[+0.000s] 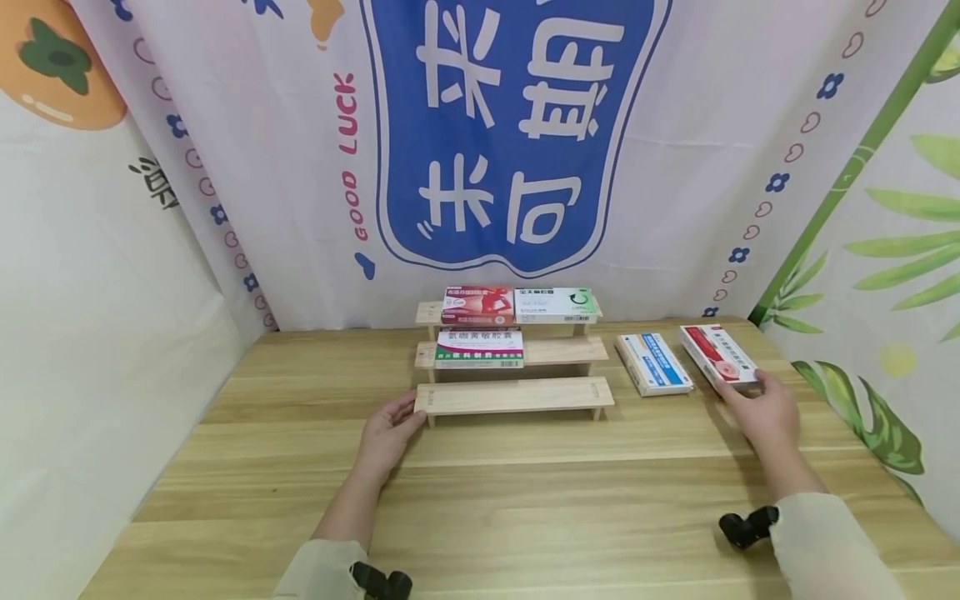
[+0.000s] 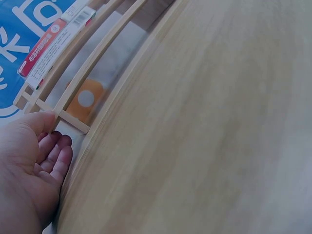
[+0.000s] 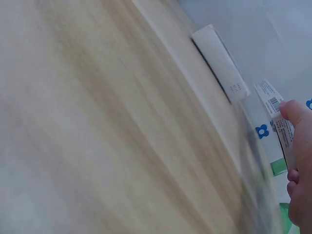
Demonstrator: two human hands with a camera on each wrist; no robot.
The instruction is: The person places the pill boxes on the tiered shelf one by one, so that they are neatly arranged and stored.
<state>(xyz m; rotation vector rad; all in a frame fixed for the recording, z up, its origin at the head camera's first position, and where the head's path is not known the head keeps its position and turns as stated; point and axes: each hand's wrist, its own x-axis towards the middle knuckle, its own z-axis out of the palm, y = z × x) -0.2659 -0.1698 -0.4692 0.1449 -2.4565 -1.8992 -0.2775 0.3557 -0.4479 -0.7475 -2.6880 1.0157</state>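
The flat red-and-white cardboard medicine box (image 1: 718,354) lies right of the three-tier pale wooden step shelf (image 1: 514,395), long axis running away and slightly left. The right hand (image 1: 765,412) pinches its near end; the left hand (image 1: 387,432), relaxed and spread, touches the shelf's lowest left corner.

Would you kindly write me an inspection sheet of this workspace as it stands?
Surface: wooden table, light grain.
Job's things: red-and-white box and blue-and-white box lie flat, right of the three-step wooden rack; three boxes stand on its upper two steps, bottom step bare.
Clutter: nothing seen.
Hands: left hand touches the rack's bottom-left end; right hand holds the red-and-white box's near end, thumb on it.
Cables: nothing seen; black wrist cameras only.
Surroundings: printed cloth backdrop, leaf pattern at right.
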